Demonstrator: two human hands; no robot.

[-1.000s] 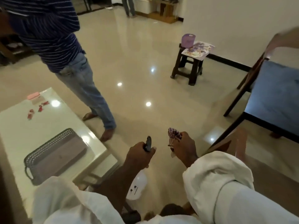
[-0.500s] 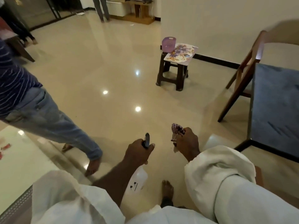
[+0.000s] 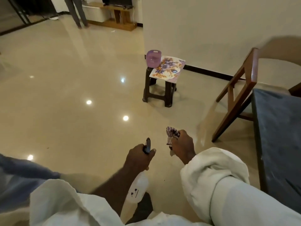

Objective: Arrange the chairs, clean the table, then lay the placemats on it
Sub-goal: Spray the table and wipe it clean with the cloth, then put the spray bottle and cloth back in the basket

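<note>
Floral placemats [image 3: 167, 69] flat on a dark plastic stool [image 3: 168, 95], far centre by the wall, long axis roughly near to far, near edge overhanging the seat. Just beside them, a purple basket [image 3: 153, 58]. Wide open glossy floor [image 3: 73, 95] to the left. At right, wooden chair [image 3: 236, 98] beside the dark table [image 3: 276, 136]. Left hand [image 3: 138, 159] curled round a spray bottle [image 3: 138, 185]; right hand [image 3: 182, 145] gripping a checked cloth [image 3: 171, 133].

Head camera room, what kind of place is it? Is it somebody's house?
Most likely a home's living or dining room: a wooden chair beside a dark table, a low stool carrying flowered placemats, and a TV cabinet by the far wall.
</note>
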